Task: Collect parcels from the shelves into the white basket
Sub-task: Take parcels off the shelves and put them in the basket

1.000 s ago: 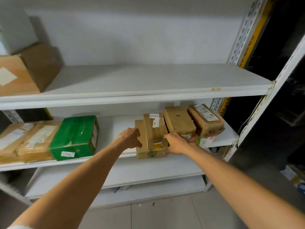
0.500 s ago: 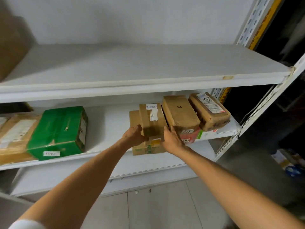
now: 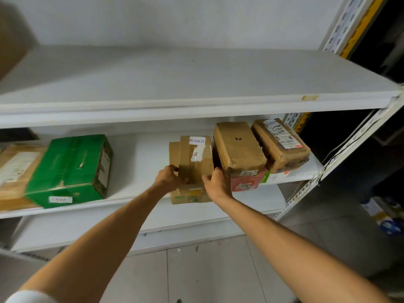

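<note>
white shelf (image 3: 140, 162), middle level: taped cardboard parcel (image 3: 192, 158) at the front edge, clasped on both sides by left hand (image 3: 169, 179) and right hand (image 3: 217, 182); green box (image 3: 70, 169) well left.

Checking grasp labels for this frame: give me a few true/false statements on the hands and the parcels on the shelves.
1. Both hands grip the taped brown parcel, the left hand on its left side, the right hand on its right. True.
2. The green box sits to the right of the held parcel. False: it sits to its left on the same shelf.
3. The parcel marked "2" rests on top of a red box. True.
4. The white basket stands on the top shelf. False: no basket is in view, and the top shelf is bare across its middle.
</note>
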The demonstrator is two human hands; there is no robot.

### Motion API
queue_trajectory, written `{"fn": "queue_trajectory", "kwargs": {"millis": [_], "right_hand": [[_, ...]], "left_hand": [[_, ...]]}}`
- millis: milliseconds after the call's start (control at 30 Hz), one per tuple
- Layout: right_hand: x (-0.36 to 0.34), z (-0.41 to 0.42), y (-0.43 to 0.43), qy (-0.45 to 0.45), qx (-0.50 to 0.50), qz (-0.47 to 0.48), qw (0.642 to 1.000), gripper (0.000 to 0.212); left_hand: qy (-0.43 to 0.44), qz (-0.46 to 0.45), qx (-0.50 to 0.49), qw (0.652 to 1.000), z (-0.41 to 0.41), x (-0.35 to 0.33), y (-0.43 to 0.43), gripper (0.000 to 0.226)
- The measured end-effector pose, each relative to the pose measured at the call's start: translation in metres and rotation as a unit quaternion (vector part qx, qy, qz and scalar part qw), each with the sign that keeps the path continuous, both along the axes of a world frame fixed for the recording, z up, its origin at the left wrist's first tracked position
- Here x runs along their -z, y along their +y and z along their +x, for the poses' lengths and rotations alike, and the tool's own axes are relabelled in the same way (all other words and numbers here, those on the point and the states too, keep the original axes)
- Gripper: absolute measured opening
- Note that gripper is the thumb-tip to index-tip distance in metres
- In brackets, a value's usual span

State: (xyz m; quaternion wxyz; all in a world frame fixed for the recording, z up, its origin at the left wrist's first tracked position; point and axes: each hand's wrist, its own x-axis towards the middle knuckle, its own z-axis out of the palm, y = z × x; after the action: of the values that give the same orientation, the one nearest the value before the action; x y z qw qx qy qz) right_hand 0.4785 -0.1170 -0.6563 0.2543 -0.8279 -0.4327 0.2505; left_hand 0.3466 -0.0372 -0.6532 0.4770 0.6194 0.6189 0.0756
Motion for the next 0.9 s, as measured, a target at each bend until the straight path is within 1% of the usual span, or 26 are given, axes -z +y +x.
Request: {"fn": "queue_trajectory", "kwargs": {"millis": [100,167,267,300,333,433,533,600,700,767,867,900], "right_hand": [[0.009,-0.006,-0.004,0.056,-0.002,-0.007,0.998,0.041],[0.011,-0.008,-0.006,0.091,0.004,-0.007,0.996,0.046],[0.01,-0.01,-0.003,0.129,0.012,-0.012,0.992,0.07],[0.008,-0.011,-0.002,0.132,0.01,-0.019,0.991,0.077],[0.006,-0.011,0.0,0.133,0.003,-0.027,0.991,0.081],[0.003,-0.009,0.002,0.114,-0.021,-0.056,0.992,0.083],[0.0,-0.004,0.003,0.093,-0.035,-0.029,0.995,0.083],[-0.007,0.0,0.0,0.104,-0.047,-0.01,0.993,0.084],[-0.016,0.001,-0.006,0.103,-0.068,-0.006,0.992,0.089],[-0.018,-0.004,-0.01,0.089,-0.071,0.002,0.994,0.096],[-0.012,-0.007,-0.012,0.071,-0.065,0.024,0.995,0.118],[-0.014,-0.009,-0.014,0.067,-0.069,0.035,0.995,0.122]], "left_hand": [[-0.03,-0.091,0.009,0.995,-0.021,-0.012,-0.002,0.08],[-0.032,-0.103,0.027,0.994,-0.027,-0.015,-0.006,0.075],[-0.095,-0.088,-0.009,0.991,-0.029,-0.012,-0.012,0.068],[-0.11,-0.08,-0.025,0.99,-0.029,-0.01,-0.015,0.066],[-0.107,-0.066,-0.034,0.991,-0.028,-0.009,-0.017,0.066],[-0.089,-0.025,-0.04,0.995,-0.027,-0.008,-0.026,0.074],[-0.102,0.001,-0.039,0.994,-0.031,-0.012,-0.032,0.08],[-0.118,0.021,-0.037,0.992,-0.035,-0.018,-0.034,0.082],[-0.11,0.048,-0.01,0.993,-0.039,-0.028,-0.039,0.09],[-0.105,0.066,0.007,0.992,-0.041,-0.034,-0.044,0.09],[-0.094,0.105,0.032,0.989,-0.043,-0.039,-0.05,0.087],[-0.095,0.116,0.036,0.988,-0.045,-0.038,-0.05,0.088]]}}
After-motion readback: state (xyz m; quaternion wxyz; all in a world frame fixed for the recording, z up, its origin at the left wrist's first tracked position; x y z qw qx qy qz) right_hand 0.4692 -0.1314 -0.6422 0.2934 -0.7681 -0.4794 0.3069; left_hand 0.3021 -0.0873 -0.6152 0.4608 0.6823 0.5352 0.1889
